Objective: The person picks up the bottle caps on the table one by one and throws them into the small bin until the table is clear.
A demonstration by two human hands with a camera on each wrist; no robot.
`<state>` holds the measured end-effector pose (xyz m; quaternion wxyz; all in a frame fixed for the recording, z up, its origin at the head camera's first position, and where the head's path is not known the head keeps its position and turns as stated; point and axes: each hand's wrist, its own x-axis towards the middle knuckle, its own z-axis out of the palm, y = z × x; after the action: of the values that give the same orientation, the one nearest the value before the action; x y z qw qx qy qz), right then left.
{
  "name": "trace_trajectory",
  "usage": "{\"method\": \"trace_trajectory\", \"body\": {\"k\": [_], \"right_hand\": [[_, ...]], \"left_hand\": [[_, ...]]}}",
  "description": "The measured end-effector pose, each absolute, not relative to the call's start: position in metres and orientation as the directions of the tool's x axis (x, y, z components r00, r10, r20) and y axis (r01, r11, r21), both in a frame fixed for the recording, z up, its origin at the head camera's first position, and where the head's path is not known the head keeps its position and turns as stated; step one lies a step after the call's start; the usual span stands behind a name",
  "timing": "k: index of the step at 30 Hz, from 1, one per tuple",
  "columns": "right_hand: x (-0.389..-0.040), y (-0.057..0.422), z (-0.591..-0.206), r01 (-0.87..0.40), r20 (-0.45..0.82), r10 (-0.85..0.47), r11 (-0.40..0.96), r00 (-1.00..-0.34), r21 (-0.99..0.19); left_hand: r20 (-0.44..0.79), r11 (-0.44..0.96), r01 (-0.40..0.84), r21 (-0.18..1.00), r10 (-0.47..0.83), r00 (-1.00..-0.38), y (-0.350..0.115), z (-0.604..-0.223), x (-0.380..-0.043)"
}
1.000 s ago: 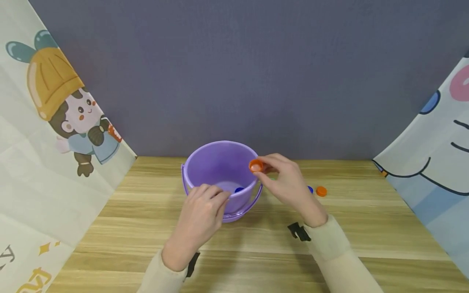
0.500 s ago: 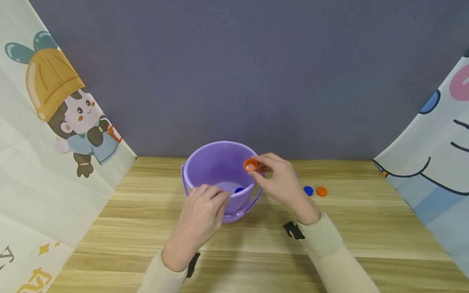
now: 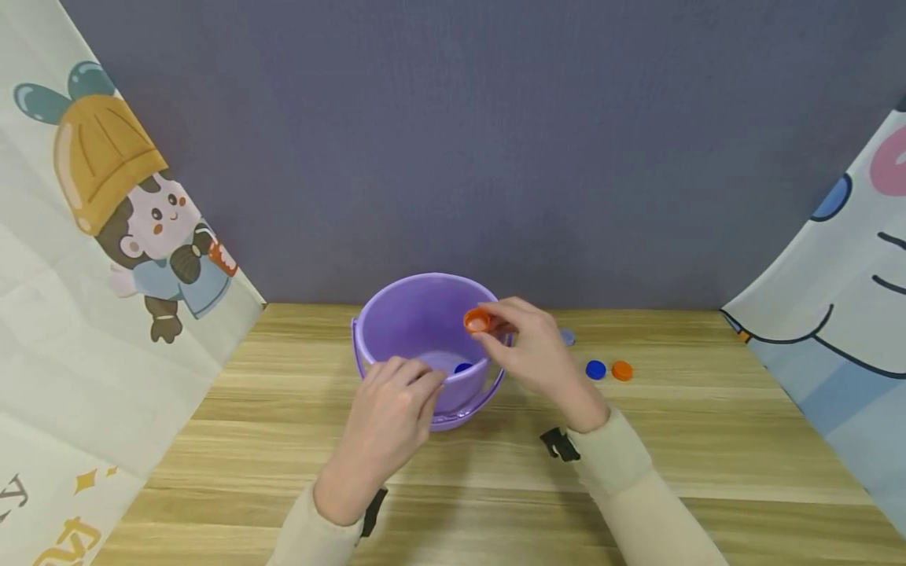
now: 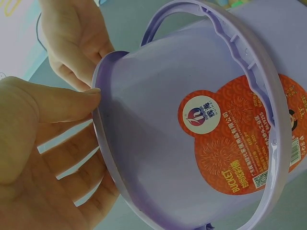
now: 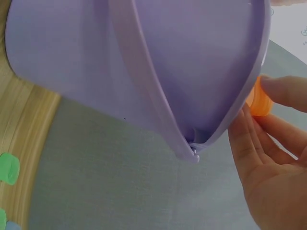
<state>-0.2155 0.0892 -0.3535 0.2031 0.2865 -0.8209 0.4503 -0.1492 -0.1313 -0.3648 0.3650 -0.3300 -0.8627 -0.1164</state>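
Observation:
A purple bucket (image 3: pixel 414 310) stands on the wooden table, its handle (image 4: pixel 276 158) hanging down on the near side. My left hand (image 3: pixel 392 405) grips the near rim, thumb outside and fingers over the inner side. At the right part of the rim, my right hand (image 3: pixel 541 346) pinches an orange bottle cap (image 3: pixel 477 321) between thumb and fingers, hollow side facing up towards the head camera. In the right wrist view the orange cap (image 5: pixel 262 99) is partly covered by the rim. One dark blue cap (image 3: pixel 462 368) lies on the bucket's floor.
To the right of the bucket lie a blue cap (image 3: pixel 596 370), an orange cap (image 3: pixel 622 371) and a pale cap (image 3: pixel 568 337). Green caps (image 5: pixel 8 167) show at the edge of the right wrist view. A grey panel (image 3: pixel 453 157) rises behind the table.
My right hand has moved left with the orange cap, bringing it over the bucket's opening. The blue and pale caps behind the hand have come into view. My left hand has stayed put.

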Motion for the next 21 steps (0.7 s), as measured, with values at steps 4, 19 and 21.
{"method": "trace_trajectory", "body": {"k": [4, 19, 21], "right_hand": [[-0.2162, 0.0872, -0.3544, -0.662, 0.604, -0.286, 0.433, -0.744, -0.611], [-0.2177, 0.0861, -0.3553, -0.721, 0.674, -0.277, 0.387, -0.685, -0.574], [-0.2172, 0.0867, -0.3547, -0.726, 0.68, -0.274, 0.382, -0.68, -0.572]], "left_hand": [[0.71, 0.754, 0.655, -0.042, 0.485, -0.512, -0.1312, -0.3649, -0.1494], [0.711, 0.756, 0.653, -0.038, 0.48, -0.514, -0.1319, -0.365, -0.149], [0.712, 0.756, 0.653, -0.039, 0.48, -0.513, -0.132, -0.3651, -0.149]]}}
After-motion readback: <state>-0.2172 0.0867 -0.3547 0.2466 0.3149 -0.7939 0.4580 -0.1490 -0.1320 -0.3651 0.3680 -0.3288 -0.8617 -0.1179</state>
